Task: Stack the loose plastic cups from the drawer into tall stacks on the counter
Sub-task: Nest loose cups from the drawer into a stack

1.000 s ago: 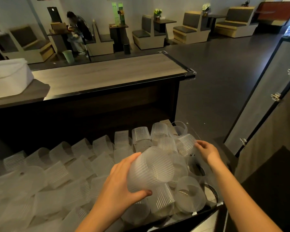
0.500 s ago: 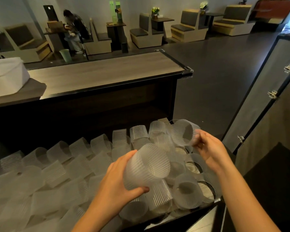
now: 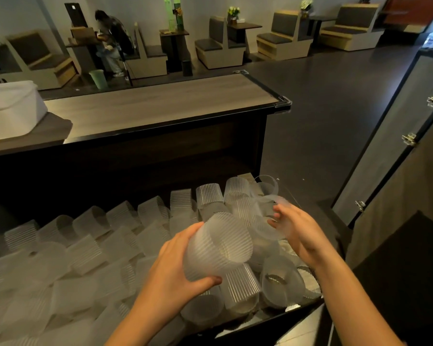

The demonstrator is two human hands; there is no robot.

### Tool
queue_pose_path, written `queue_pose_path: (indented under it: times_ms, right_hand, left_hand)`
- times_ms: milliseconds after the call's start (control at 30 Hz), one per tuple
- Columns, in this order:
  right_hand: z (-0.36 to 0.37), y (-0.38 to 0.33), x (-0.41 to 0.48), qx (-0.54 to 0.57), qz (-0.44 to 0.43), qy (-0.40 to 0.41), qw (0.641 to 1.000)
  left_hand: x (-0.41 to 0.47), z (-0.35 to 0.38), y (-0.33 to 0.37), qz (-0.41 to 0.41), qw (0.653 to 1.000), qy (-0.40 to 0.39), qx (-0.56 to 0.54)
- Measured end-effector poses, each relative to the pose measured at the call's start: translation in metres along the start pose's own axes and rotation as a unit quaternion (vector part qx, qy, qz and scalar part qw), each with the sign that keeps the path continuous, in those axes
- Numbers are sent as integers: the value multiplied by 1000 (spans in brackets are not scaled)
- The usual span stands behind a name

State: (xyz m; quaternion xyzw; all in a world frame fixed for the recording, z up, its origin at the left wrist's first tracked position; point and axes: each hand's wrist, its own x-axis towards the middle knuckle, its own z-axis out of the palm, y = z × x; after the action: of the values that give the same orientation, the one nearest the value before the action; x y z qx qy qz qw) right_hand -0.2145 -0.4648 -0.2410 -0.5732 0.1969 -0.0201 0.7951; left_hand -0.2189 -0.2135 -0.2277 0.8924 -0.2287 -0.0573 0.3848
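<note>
Meanwhile, behind the café counter (image 3: 148,108), a person is working over an open drawer (image 3: 273,318) heaped with loose cups (image 3: 85,248), and both hands are occupied. The left hand (image 3: 170,278) is wrapping fingers and thumb around a ribbed cup (image 3: 220,245). It is holding the cup on its side above the pile, one end turned toward the right, seemingly so that the next one can be slid into it. The right hand (image 3: 298,233) is curling its fingers round a second cup (image 3: 266,214), blurred in the shot. It is holding this one just beside the first; whether the two are touching cannot be told. That pairing is suggesting a nesting step carried out in mid-air over the drawer, not yet on the worktop. No stack is standing on the counter's wooden top, and a white tub (image 3: 10,108) is sitting on a darker ledge at its left end.

The cups are all looking alike: short, slightly tapered, made of translucent frosted plastic with fine vertical ribs catching the light. A paler band inside the left-hand one is hinting that another may be sitting within it, though that is uncertain. In the drawer they are lying every way, some on their sides, some mouth-up, filling it from edge to edge, so most of the job is appearing to lie ahead.
</note>
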Motion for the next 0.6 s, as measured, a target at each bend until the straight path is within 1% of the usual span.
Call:
queue_pose_path:
  times_ms: [67, 133, 267, 367, 433, 500, 600]
  right_hand:
    - [2, -5, -6, 25, -2, 11, 1000]
    - [3, -11, -13, 6, -10, 7, 1000]
    - [6, -22, -23, -15, -10, -45, 999]
    - [15, -28, -31, -64, 5, -110, 992]
    - [23, -29, -37, -123, 4, -147, 982]
    - [31, -29, -41, -176, 1, -169, 970]
    - [38, -27, -42, -203, 4, -193, 960]
  left_hand:
    - [0, -2, 0, -2, 1000, 1, 3]
    - [0, -3, -1, -3, 1000, 2, 5]
    - [-1, -6, 0, 0, 1000, 3, 18]
    - [0, -7, 3, 3, 1000, -2, 30]
    - [0, -7, 4, 9, 999, 0, 38]
    - [0, -8, 5, 15, 999, 0, 51]
    - [0, -11, 7, 19, 997, 7, 70]
